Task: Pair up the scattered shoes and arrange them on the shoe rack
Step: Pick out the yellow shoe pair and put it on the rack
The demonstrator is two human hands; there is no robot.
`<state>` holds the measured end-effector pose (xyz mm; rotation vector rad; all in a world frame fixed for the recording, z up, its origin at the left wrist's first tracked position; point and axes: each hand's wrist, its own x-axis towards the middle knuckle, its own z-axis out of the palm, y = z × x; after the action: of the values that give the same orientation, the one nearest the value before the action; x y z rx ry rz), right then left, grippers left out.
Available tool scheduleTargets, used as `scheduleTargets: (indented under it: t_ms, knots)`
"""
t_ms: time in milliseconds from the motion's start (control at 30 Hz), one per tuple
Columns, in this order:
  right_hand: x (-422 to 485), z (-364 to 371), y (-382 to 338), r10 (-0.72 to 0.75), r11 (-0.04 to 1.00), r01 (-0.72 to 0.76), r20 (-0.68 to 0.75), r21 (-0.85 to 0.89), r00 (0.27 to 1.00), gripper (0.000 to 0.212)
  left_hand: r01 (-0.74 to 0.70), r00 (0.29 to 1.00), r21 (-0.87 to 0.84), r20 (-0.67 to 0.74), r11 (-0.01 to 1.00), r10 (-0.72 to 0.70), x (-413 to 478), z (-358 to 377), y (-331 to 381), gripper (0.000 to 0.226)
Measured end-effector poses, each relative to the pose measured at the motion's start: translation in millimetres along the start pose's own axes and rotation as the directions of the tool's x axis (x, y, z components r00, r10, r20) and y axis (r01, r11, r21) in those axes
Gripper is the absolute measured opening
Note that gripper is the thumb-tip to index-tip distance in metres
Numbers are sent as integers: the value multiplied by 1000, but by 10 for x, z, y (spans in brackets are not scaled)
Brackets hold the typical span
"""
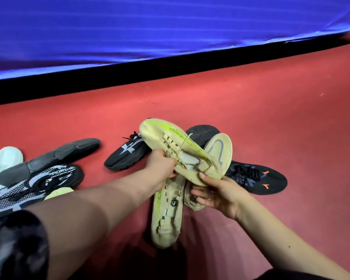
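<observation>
Beige shoes [178,142] bunched between left hand [162,163] and right hand [218,193], each clamped on one.

Left hand [162,164]: fingers hidden behind the raised shoe [180,146] it grips.
Sole-up shoe [218,150]: upper hidden; the heel end seems to be cupped in the right hand [216,194], and the lettering there is too small to read.
Black sole [202,132]: beyond both hands, mostly covered by the raised shoe.
White shoe [4,162]: far left of the left hand, cut by the edge.
Patterned shoe [38,182]: partly under the left forearm [109,199], cut by the edge.
Yellow-green scrap [59,192]: against that forearm; too little shows to tell.
</observation>
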<state>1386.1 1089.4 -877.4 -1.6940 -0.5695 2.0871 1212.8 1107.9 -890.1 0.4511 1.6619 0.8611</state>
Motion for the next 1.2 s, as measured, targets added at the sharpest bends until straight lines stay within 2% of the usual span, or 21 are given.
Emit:
scheduleTargets:
  t_ms: [67,133,233,300,367,433,567,667,733,767,833,900,1000,1200]
  knots:
    - [-32,-91,-106,-200,966,183,-78,-183,977,59,-89,996,101,35,991,86,20,-40,67,23]
    - [-104,-87,-208,-370,893,338,-57,-295,927,71,-163,985,192,82,968,150,5,-50,126,24]
    - [-133,4,-304,-458,843,431,-9,-322,889,61,-215,974,250,131,944,187,-13,-25,146,25]
    - [-83,22,-335,-520,782,448,-56,-434,853,49,-265,961,316,158,911,225,-31,-21,142,24]
    - [-3,-20,-337,-601,691,450,-103,-566,792,28,-310,947,392,205,866,246,-39,-43,125,27]
    - [69,-74,-325,-649,656,459,-137,-600,748,14,-334,937,419,246,844,249,-40,-67,116,28]
    - [82,-62,-289,-681,608,456,-132,-650,720,23,-398,912,484,298,779,281,-31,-87,107,30]
    - [54,-11,-245,-722,447,377,-78,-812,688,42,-440,895,529,325,725,306,-43,-81,112,29]
    - [29,10,-242,-773,307,349,-19,-886,634,29,-462,886,559,335,689,322,-47,-78,116,26]
    - [21,9,-248,-791,260,346,7,-901,612,21,-474,879,569,342,672,331,-53,-78,122,23]
    - [19,9,-258,-805,212,345,37,-914,592,20,-500,866,584,357,640,351,-61,-85,134,14]
    - [19,16,-265,-806,203,349,46,-915,590,25,-518,855,606,360,603,373,-68,-94,142,8]
    - [0,31,-273,-796,244,379,39,-893,604,27,-517,855,631,355,578,378,-74,-101,140,13]
    - [40,22,-299,-713,460,402,-60,-792,699,33,-469,882,664,315,582,350,-63,-102,153,20]
